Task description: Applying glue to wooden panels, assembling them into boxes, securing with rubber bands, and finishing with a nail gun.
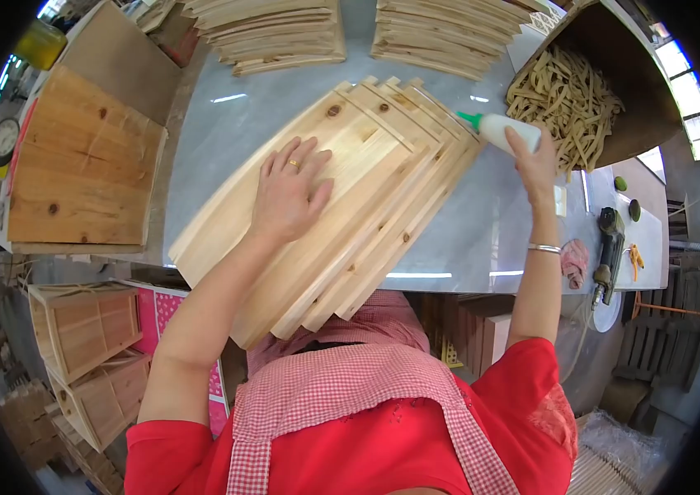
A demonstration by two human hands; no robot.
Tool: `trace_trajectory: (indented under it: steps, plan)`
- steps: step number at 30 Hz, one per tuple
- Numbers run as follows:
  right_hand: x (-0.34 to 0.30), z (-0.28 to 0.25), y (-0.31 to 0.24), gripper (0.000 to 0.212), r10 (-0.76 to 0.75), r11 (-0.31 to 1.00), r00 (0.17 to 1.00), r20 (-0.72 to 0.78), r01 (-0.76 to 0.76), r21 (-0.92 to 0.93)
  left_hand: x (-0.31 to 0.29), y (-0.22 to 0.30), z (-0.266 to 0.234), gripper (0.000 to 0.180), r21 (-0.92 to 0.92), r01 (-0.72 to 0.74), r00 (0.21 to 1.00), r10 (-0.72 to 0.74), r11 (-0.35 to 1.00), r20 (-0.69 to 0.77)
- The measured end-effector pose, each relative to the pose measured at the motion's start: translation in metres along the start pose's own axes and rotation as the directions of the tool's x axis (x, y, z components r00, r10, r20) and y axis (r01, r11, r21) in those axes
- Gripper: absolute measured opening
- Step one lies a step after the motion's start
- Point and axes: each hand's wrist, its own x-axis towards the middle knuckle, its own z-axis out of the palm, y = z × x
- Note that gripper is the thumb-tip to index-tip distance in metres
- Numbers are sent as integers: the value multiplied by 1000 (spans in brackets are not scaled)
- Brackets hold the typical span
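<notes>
Several pale wooden boards (pixel 329 223) lie fanned out in overlapping steps on the grey table, their near ends reaching past its front edge. Each shows a groove near its far end. My left hand (pixel 290 186), a ring on one finger, rests flat with fingers spread on the top board. In my right hand (pixel 534 157) is a white glue bottle (pixel 502 132) with a green nozzle. It is tilted, with the nozzle pointing left, close to the far right ends of the boards. Whether glue is coming out is too small to tell.
Two stacks of boards (pixel 280 33) stand at the back. A tilted box (pixel 643 99) at the right holds many thin wooden strips (pixel 564 103). Right of my arm lie a pink cloth (pixel 574 262) and a power tool (pixel 608 252). Wooden boxes (pixel 90 326) stand lower left.
</notes>
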Motion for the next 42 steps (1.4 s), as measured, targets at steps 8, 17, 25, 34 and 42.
trace_trajectory:
  steps: [8, 17, 25, 34, 42]
  plan:
    - [21, 110, -59, 59, -184, 982, 976, -119, 178, -60, 1, -1, -3, 42, -14, 0, 1000, 0, 1000, -3]
    - [-4, 30, -37, 51, -281, 936, 959, -26, 268, -230, 0, -2, -1, 42, 27, -57, 996, 59, 998, -72]
    - [-24, -8, -37, 49, -240, 934, 971, 7, 233, -270, 0, -1, -1, 42, 5, -17, 1000, 17, 1000, -12]
    - [2, 124, -77, 60, -237, 969, 964, -117, 243, 37, -1, -2, -3, 43, -2, -5, 1000, 5, 1000, -12]
    - [-5, 93, -84, 47, -321, 941, 947, -26, 316, -122, -2, -4, 0, 41, -3, -35, 997, 34, 999, -64]
